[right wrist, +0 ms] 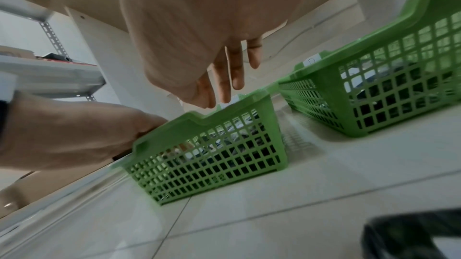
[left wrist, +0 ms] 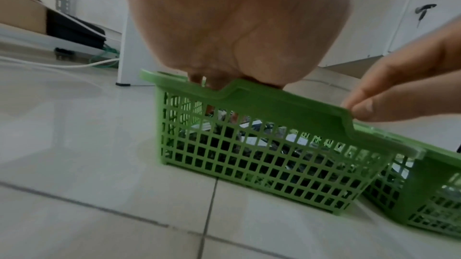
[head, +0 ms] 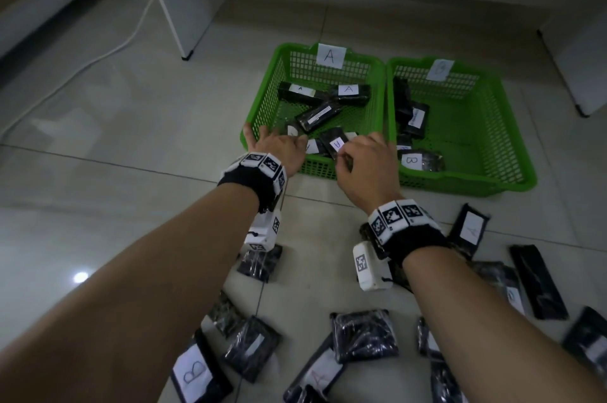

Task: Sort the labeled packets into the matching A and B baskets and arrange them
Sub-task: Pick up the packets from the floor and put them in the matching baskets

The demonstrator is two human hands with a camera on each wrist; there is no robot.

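Green basket A (head: 262,100) (left wrist: 274,101) (right wrist: 199,121) holds several black packets with white A labels. Beside it on the right, basket B (head: 460,126) (right wrist: 374,32) holds several packets, one labelled B (head: 412,161). My left hand (head: 276,140) (left wrist: 212,81) (right wrist: 87,131) lies over basket A's near-left rim, thumb outside at the corner, fingers reaching down onto the packets inside. My right hand (head: 361,156) (left wrist: 374,105) (right wrist: 224,77) hovers at the same rim further right, fingers straight, fingertips beside an A packet (head: 336,141) leaning on the rim. Nothing shows in either hand.
Several loose black packets lie on the tiled floor near me, among them a B one (head: 193,373) and an A one (head: 471,228). A white table leg (head: 184,8) and a white cable (head: 98,57) lie beyond on the left. A white cabinet (head: 584,57) stands right of basket B.
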